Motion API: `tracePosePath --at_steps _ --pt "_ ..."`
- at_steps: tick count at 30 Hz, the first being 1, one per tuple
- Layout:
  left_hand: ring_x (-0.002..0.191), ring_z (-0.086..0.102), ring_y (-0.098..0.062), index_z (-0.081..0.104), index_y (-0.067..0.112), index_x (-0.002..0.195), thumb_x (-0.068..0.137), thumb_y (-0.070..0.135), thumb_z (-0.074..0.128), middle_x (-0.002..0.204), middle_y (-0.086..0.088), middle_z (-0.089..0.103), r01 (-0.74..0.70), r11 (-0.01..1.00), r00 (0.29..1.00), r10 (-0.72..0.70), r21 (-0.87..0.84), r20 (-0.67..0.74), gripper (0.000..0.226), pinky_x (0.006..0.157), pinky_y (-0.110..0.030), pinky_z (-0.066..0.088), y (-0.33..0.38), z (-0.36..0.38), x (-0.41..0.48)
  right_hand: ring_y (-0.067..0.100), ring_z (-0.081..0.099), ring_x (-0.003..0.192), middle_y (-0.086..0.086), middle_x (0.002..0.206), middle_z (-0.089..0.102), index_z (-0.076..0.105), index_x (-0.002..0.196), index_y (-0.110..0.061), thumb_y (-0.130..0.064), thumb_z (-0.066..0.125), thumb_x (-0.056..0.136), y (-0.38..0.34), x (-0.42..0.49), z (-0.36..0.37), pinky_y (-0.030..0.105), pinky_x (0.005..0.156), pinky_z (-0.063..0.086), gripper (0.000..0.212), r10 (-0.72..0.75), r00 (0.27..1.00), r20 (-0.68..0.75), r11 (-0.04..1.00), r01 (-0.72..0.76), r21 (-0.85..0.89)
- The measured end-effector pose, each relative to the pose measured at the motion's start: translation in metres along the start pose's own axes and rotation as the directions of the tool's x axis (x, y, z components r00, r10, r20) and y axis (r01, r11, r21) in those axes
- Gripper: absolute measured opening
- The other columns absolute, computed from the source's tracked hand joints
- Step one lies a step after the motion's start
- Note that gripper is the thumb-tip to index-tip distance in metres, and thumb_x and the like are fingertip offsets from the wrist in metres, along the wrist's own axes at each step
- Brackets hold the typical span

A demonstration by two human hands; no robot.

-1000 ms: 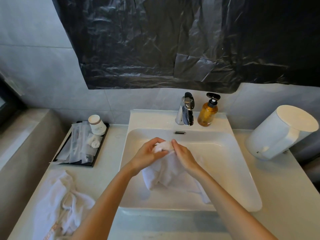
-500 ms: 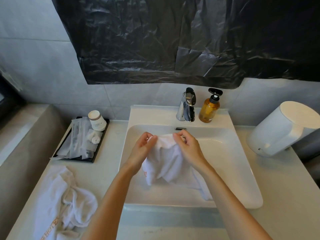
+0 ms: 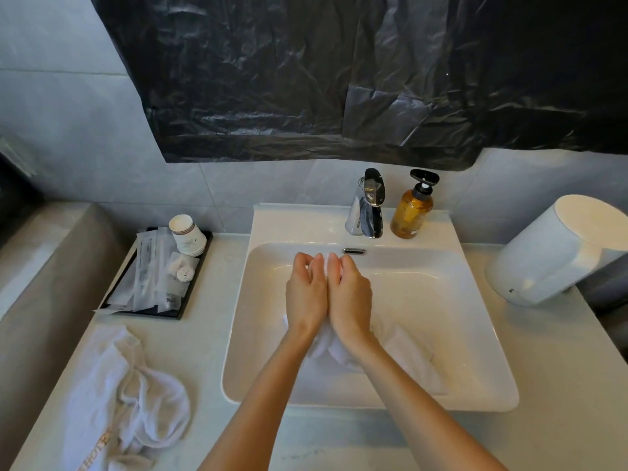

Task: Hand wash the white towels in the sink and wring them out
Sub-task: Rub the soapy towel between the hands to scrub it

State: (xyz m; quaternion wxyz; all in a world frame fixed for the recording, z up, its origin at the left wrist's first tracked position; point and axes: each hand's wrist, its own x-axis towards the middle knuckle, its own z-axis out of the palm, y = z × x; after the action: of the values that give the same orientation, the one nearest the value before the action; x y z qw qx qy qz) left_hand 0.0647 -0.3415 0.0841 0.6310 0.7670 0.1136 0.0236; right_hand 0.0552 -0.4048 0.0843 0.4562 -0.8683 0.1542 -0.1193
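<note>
Left hand (image 3: 306, 294): over the sink (image 3: 268, 300), fingers curled round the bunched top end of the towel (image 3: 411, 355), back of the hand up.
Right hand (image 3: 350, 294): pressed against the left hand, side by side, fingers curled round the same bunch; a bit of white cloth shows between the two sets of fingers.
Towel: in the sink, top end gathered in both hands, the rest hanging under the wrists and spread on the basin floor toward the right.
Second towel (image 3: 129, 396): crumpled on the counter, left of the sink.
Faucet (image 3: 368, 209): on the sink's back ledge, spout just beyond the hands.
Soap bottle (image 3: 411, 212): amber, upright, just right of the faucet.
Tray (image 3: 190, 297): black, left of the sink, holding sachets and a paper cup (image 3: 187, 234).
</note>
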Motion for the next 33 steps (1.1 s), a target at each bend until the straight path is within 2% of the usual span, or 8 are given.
tracePosePath --at_steps 3,7,13,17,23,27,30,33 --pt "0.066 0.057 -0.013 0.051 0.008 0.094 0.102 0.032 0.044 0.072 0.000 0.061 0.020 0.999 0.999 -0.019 0.031 -0.026 0.027 0.071 -0.039 0.049 0.007 -0.001 0.010 0.026 0.056 0.067 0.007 0.069 0.060 0.044 0.072 -0.016 -0.042 0.036 0.101 0.004 -0.009 0.001 0.032 0.060 0.036 0.040 -0.002 0.998 0.069 1.000 0.002 -0.002" --pt "0.068 0.059 -0.014 0.049 0.007 0.093 0.103 0.032 0.040 0.077 -0.005 0.066 0.008 0.998 0.997 -0.012 0.055 0.073 0.029 0.066 -0.035 0.046 0.008 0.010 -0.013 0.029 0.062 0.084 0.008 0.086 0.069 0.057 0.081 -0.010 -0.037 0.040 0.102 0.006 0.026 -0.009 0.035 0.071 0.044 0.038 0.116 0.991 0.062 0.993 -0.115 -0.027" --pt "0.073 0.062 -0.017 0.053 0.009 0.093 0.102 0.031 0.043 0.075 -0.002 0.065 -0.019 0.996 0.999 0.015 0.091 0.043 0.026 0.071 -0.038 0.049 0.011 -0.005 0.001 0.021 0.056 0.063 0.000 0.061 0.057 0.046 0.070 -0.014 -0.039 0.041 0.101 0.001 -0.018 -0.012 0.035 0.059 0.040 0.040 -0.023 0.998 0.055 0.999 0.021 0.040" --pt "0.074 0.063 -0.020 0.051 0.010 0.091 0.102 0.033 0.043 0.076 -0.003 0.066 -0.044 0.996 0.993 0.035 0.081 0.112 0.026 0.070 -0.040 0.049 0.015 0.003 -0.014 0.027 0.061 0.081 0.006 0.082 0.068 0.059 0.079 -0.011 -0.037 0.043 0.101 -0.003 0.017 -0.018 0.036 0.073 0.047 0.037 0.128 0.989 0.070 0.991 -0.130 0.026" --pt "0.069 0.058 -0.012 0.054 0.008 0.093 0.103 0.031 0.043 0.076 -0.001 0.062 0.036 0.999 0.996 -0.037 0.008 0.076 0.027 0.066 -0.028 0.047 0.020 -0.008 0.007 0.021 0.058 0.070 0.004 0.071 0.063 0.053 0.075 -0.012 -0.038 0.039 0.102 -0.009 -0.012 -0.020 0.037 0.067 0.044 0.040 -0.004 0.986 0.169 0.995 -0.013 0.099" --pt "0.074 0.060 -0.016 0.052 0.011 0.088 0.103 0.031 0.041 0.078 -0.003 0.064 0.056 0.998 0.989 -0.056 0.001 0.135 0.027 0.070 -0.031 0.048 0.021 0.002 -0.008 0.030 0.062 0.091 0.012 0.093 0.068 0.062 0.087 -0.009 -0.035 0.039 0.102 -0.013 0.027 -0.021 0.038 0.079 0.046 0.038 0.107 0.991 0.084 0.993 -0.111 0.046" --pt "0.068 0.056 -0.011 0.050 0.013 0.083 0.102 0.029 0.044 0.072 0.002 0.060 0.059 0.998 0.995 -0.056 -0.032 0.087 0.026 0.061 -0.022 0.044 0.027 -0.005 0.002 0.028 0.060 0.078 0.011 0.081 0.067 0.053 0.077 -0.013 -0.035 0.041 0.102 -0.018 0.001 -0.015 0.035 0.066 0.041 0.036 0.005 0.999 0.049 0.996 -0.009 0.085" --pt "0.068 0.056 -0.013 0.051 0.014 0.084 0.102 0.031 0.044 0.073 0.000 0.061 0.054 0.998 0.998 -0.053 -0.038 0.033 0.026 0.067 -0.030 0.045 0.025 -0.010 0.006 0.028 0.058 0.074 0.005 0.072 0.062 0.051 0.070 -0.013 -0.038 0.043 0.101 -0.019 -0.007 -0.019 0.039 0.069 0.045 0.040 -0.019 0.991 0.134 0.996 0.007 0.090"
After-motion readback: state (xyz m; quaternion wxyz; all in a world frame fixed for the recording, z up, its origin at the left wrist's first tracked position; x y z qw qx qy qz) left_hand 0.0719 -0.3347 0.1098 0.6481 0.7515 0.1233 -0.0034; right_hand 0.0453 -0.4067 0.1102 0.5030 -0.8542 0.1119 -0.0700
